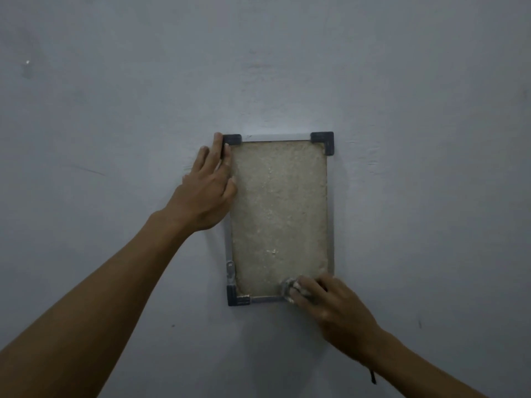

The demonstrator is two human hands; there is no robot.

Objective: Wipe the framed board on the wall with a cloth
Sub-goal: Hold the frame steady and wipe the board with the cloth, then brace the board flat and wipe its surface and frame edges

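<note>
Beige framed board hangs upright, long axis vertical.

One framed board hangs on one wall, with three dark corner caps showing; two hands, left hand and right hand; one small pale cloth

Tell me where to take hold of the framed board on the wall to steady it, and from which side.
Hold the grey-framed, speckled beige board by its upper left edge, coming from the left, as the left hand does now with straight fingers along the frame. The board lies flat against the grey wall, and the right hand works the small cloth at the bottom right, so that side seems clear.
</note>
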